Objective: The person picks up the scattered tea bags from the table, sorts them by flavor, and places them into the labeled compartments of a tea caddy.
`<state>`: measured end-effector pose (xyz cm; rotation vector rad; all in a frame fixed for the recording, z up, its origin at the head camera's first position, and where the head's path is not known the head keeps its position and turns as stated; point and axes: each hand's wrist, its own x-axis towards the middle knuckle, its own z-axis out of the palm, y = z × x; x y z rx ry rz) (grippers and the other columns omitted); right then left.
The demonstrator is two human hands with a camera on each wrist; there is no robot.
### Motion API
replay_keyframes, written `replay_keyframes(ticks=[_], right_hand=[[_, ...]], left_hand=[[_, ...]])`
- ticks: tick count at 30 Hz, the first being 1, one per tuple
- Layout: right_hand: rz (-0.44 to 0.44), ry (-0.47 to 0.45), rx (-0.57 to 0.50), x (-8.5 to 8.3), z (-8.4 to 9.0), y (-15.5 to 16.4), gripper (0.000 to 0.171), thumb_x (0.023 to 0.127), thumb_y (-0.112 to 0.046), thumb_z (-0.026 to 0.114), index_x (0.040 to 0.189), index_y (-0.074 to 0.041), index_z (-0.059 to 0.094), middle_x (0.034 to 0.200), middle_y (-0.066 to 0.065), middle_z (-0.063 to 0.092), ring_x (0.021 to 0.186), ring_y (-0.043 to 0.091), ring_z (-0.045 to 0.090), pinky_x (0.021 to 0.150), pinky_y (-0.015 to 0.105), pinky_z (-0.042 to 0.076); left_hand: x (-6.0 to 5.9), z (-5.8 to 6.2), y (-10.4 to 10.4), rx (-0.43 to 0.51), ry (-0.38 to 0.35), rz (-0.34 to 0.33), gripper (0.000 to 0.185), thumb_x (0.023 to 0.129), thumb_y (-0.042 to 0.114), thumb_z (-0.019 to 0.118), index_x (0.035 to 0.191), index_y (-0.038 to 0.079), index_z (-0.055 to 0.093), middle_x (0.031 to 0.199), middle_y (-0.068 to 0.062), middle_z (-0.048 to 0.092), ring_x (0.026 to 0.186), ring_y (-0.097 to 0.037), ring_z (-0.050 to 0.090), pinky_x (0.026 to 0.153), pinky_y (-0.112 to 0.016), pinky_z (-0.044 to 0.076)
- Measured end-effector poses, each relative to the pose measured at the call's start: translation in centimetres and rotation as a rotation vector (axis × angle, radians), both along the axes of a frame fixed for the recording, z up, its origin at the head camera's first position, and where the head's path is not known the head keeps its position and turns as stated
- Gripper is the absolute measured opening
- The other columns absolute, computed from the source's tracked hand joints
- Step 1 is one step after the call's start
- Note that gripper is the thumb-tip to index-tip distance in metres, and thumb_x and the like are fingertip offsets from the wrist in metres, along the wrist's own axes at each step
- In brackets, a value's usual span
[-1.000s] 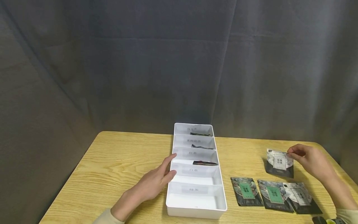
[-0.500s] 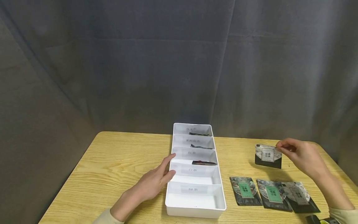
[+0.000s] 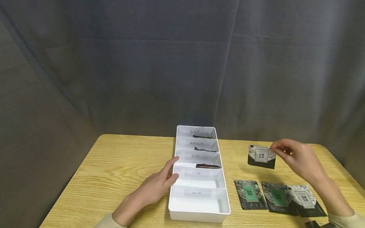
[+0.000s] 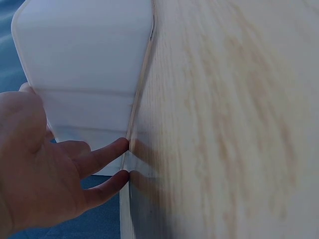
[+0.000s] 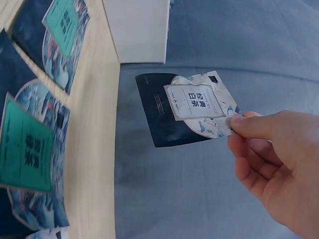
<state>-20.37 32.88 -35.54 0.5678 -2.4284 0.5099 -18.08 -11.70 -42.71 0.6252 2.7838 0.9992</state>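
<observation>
A tea packet (image 3: 261, 157) with a white label and dark lower part hangs above the table, its upper right corner pinched by thumb and fingers of my right hand (image 3: 297, 160). The right wrist view shows the packet (image 5: 187, 107) tilted, thumb on its edge. My left hand (image 3: 152, 188) lies along the left side of a long white divided box (image 3: 199, 216), fingers fairly straight. In the left wrist view the fingertips of the left hand (image 4: 60, 169) meet the box wall near the table. Thin packets stand in the three far compartments; the two near ones show bare floors.
Right of the box lie two green-labelled packets (image 3: 251, 194) and a white-labelled packet (image 3: 306, 201), the latter overlapping its neighbour. The wooden table (image 3: 114, 167) ends at a grey curtain (image 3: 148, 79) behind. A dark object (image 3: 312, 224) sits by the right sleeve.
My right hand has raised the white-labelled packet off the table and carried it leftward toward the box. The left hand has stayed at the box's side.
</observation>
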Motion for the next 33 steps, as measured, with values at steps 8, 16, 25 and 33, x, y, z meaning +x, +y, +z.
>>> replay_keyframes(ticks=[8, 16, 25, 33], right_hand=[[0.056, 0.049, 0.009, 0.6, 0.9, -1.5, 0.035, 0.072, 0.010, 0.081, 0.087, -0.021, 0.072, 0.081, -0.013, 0.070, 0.067, -0.008, 0.053, 0.062, 0.009, 0.042], [0.109, 0.073, 0.009, 1.2, 1.5, -2.9, 0.039, 0.070, 0.013, 0.081, 0.090, -0.019, 0.071, 0.084, -0.010, 0.071, 0.072, -0.010, 0.054, 0.065, 0.009, 0.044], [0.243, 0.099, -0.028, 1.9, 2.2, -4.3, 0.032, 0.077, 0.012, 0.076, 0.091, -0.017, 0.073, 0.089, -0.007, 0.072, 0.084, -0.009, 0.062, 0.072, 0.005, 0.049], [0.333, 0.125, -0.034, 2.6, 3.0, -6.2, 0.045, 0.066, 0.019, 0.080, 0.091, -0.017, 0.073, 0.089, -0.005, 0.073, 0.085, -0.001, 0.066, 0.083, 0.005, 0.048]], left_hand=[[0.0, 0.0, 0.0, -0.005, 0.001, 0.005, 0.055, 0.106, 0.051, 0.035, 0.157, 0.036, 0.017, 0.134, -0.021, 0.061, 0.104, -0.029, 0.067, 0.086, -0.050, 0.051], [0.0, 0.0, 0.0, -0.009, 0.000, -0.003, 0.056, 0.106, 0.054, 0.032, 0.157, 0.036, 0.017, 0.128, -0.019, 0.066, 0.102, -0.028, 0.068, 0.085, -0.049, 0.051], [-0.1, 0.0, 0.0, -0.003, -0.010, -0.003, 0.056, 0.106, 0.053, 0.032, 0.157, 0.036, 0.017, 0.128, -0.019, 0.066, 0.103, -0.028, 0.067, 0.085, -0.049, 0.051], [-0.1, 0.1, 0.0, -0.007, -0.014, 0.004, 0.055, 0.106, 0.052, 0.034, 0.157, 0.036, 0.017, 0.129, -0.019, 0.065, 0.099, -0.026, 0.067, 0.083, -0.048, 0.051]])
